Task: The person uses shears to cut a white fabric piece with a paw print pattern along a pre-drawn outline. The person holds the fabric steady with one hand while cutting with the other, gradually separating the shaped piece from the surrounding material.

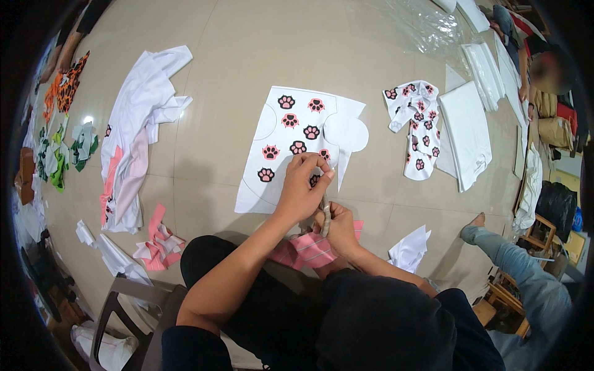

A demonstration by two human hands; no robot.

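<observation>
A white fabric panel (253,185) printed with pink and black paw prints lies on the floor before me. Over its lower middle, my left hand (304,185) has its fingertips pinched beside the tip of a long taped, grey-beige tool (326,207), apparently scissors; what they pinch is too small to make out. Below it, my right hand (337,230) is closed round the tool's lower part. Pink striped fabric (297,250) lies under my wrists, partly hidden by my forearms.
White garments (139,86) and pink scraps (158,247) lie left, printed pieces (421,142) and folded white fabric (467,136) right. A chair (105,315) stands lower left. A person's leg (513,253) reaches in at right; others are at the upper edges.
</observation>
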